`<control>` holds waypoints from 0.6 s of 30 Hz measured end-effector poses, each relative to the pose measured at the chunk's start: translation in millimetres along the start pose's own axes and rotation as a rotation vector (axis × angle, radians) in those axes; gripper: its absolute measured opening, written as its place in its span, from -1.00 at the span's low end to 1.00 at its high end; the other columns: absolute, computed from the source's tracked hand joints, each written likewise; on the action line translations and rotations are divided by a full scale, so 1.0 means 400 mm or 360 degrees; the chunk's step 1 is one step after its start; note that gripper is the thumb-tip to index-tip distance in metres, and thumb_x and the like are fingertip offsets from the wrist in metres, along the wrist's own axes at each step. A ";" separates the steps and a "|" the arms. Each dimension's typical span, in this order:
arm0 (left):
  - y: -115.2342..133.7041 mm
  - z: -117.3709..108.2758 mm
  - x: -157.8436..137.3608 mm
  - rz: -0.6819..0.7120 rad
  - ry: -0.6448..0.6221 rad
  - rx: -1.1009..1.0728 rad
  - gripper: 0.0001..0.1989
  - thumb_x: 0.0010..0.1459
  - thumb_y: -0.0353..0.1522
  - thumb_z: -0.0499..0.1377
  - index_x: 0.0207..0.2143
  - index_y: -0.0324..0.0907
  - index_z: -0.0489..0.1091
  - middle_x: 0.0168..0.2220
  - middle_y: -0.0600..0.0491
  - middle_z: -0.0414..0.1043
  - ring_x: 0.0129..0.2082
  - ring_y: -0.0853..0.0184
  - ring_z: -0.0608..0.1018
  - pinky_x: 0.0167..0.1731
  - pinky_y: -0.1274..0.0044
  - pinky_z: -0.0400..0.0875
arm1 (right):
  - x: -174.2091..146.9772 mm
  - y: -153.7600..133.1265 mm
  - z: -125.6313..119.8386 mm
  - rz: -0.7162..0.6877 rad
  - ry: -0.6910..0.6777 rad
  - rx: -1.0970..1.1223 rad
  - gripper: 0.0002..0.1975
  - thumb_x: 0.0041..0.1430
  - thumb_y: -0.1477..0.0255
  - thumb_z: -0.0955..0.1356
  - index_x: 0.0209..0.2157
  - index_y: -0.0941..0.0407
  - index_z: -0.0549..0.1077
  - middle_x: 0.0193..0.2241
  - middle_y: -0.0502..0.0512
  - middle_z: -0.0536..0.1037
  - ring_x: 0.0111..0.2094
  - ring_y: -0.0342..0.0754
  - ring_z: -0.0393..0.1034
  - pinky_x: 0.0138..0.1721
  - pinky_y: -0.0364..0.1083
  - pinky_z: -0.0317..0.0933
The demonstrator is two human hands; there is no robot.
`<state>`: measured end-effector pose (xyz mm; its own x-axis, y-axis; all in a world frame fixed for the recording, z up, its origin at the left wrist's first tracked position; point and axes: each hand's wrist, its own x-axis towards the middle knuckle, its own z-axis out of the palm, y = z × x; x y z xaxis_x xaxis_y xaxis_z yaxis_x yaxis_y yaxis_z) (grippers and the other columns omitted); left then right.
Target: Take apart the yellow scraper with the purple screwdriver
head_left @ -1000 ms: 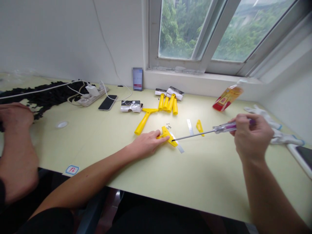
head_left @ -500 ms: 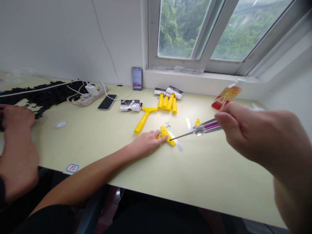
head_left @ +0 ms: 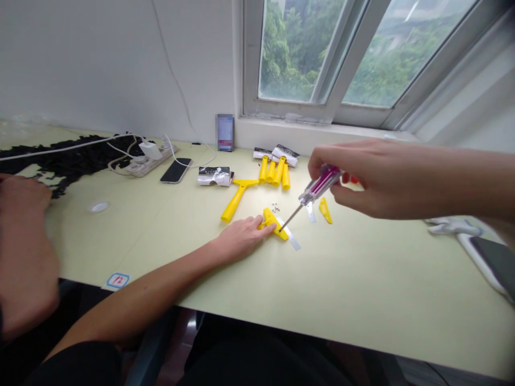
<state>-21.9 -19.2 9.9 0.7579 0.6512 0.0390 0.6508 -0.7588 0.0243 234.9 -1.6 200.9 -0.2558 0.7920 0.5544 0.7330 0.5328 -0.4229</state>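
The right hand (head_left: 354, 179) has its fingers wrapped around the screwdriver (head_left: 319, 186). The left hand (head_left: 239, 239) lays one finger on the yellow piece (head_left: 271, 215); whether the others grip, I cannot tell.

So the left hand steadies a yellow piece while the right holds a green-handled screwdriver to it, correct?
Not green: in the head view, the screwdriver has a purple and clear handle. Otherwise yes: left hand on a yellow piece, screwdriver in right hand.

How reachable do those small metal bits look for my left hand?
Probably yes: the small metal bits lie just beyond your left hand with nothing covering them, though it might have to release the yellow piece it's steadying.
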 end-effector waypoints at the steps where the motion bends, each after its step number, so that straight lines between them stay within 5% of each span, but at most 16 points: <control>1: -0.001 0.002 0.000 -0.0002 0.0007 -0.0007 -0.53 0.34 -0.41 -0.11 0.27 -0.04 0.06 -0.10 -0.08 0.30 -0.24 0.28 0.46 -0.27 0.48 0.40 | 0.007 0.001 0.001 0.0010 0.0002 0.0000 -0.85 0.22 0.29 0.32 -0.26 0.07 0.37 -0.49 -0.04 0.49 -0.40 -0.08 0.42 -0.31 -0.09 0.27; 4: -0.004 0.007 0.002 -0.0015 0.0022 -0.0031 -0.54 0.34 -0.40 -0.12 0.27 -0.04 0.06 -0.10 -0.07 0.29 -0.26 0.28 0.47 -0.29 0.47 0.41 | 0.024 -0.001 0.008 0.0004 -0.0110 -0.0038 -0.82 0.22 0.27 0.34 -0.24 0.08 0.38 -0.56 -0.07 0.46 -0.44 -0.11 0.38 -0.30 -0.10 0.24; 9: -0.012 -0.002 0.005 -0.0114 0.0005 -0.0104 -0.51 0.32 -0.43 -0.12 0.28 -0.04 0.00 -0.06 -0.08 0.29 -0.24 0.26 0.49 -0.31 0.46 0.42 | 0.065 -0.032 0.000 -0.0339 -0.0746 -0.0437 -0.59 -0.02 0.16 0.47 -0.15 0.05 0.47 -0.52 -0.08 0.48 -0.52 -0.14 0.31 -0.40 -0.12 0.16; 15: -0.009 -0.021 0.009 -0.0321 -0.0037 -0.0153 -0.49 0.31 -0.47 -0.12 0.28 -0.03 -0.03 0.00 -0.07 0.27 -0.24 0.27 0.52 -0.29 0.45 0.43 | 0.110 -0.066 0.006 -0.0313 -0.0756 -0.0915 -0.62 0.25 0.13 0.26 -0.30 0.14 0.52 -0.64 -0.05 0.34 -0.45 -0.05 0.39 -0.16 0.13 0.23; 18: -0.005 -0.021 0.010 -0.0325 -0.0064 -0.0144 -0.49 0.31 -0.47 -0.13 0.28 -0.02 -0.03 0.01 -0.08 0.26 -0.23 0.24 0.53 -0.30 0.43 0.44 | 0.120 -0.051 0.013 -0.0399 -0.0861 -0.0739 -0.71 0.23 0.24 0.31 -0.13 0.13 0.48 -0.52 -0.02 0.45 -0.39 -0.02 0.43 -0.13 0.15 0.26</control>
<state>-20.6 -15.2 18.3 0.6130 0.7899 -0.0156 0.7857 -0.6074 0.1169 204.4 26.9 232.5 -0.6359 0.7632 0.1147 0.7717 0.6307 0.0813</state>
